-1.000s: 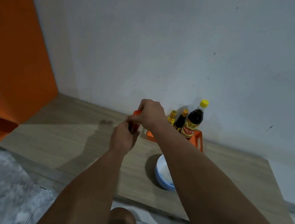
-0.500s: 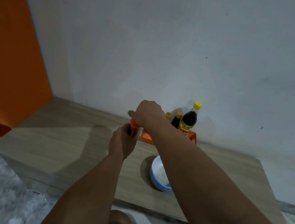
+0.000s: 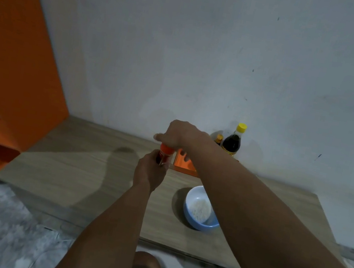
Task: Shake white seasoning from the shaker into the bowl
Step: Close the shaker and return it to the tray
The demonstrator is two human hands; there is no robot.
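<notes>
Left hand (image 3: pixel 149 172): fingers wrapped around the body of the shaker (image 3: pixel 164 155), holding it upright above the tabletop (image 3: pixel 84 172). Right hand (image 3: pixel 177 135): fingers curled over the shaker's orange cap, grip detail hidden. Step in hand, judged: opening the cap; no shaking yet. Bowl (image 3: pixel 201 209), blue, white contents, sits near, to the right, under the right forearm. Next: free the cap, carry shaker over bowl, tip. Dark bottle (image 3: pixel 232 142) behind.

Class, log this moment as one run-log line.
left hand: holds shaker upright | right hand: on its orange cap | bowl: on table, apart
</notes>
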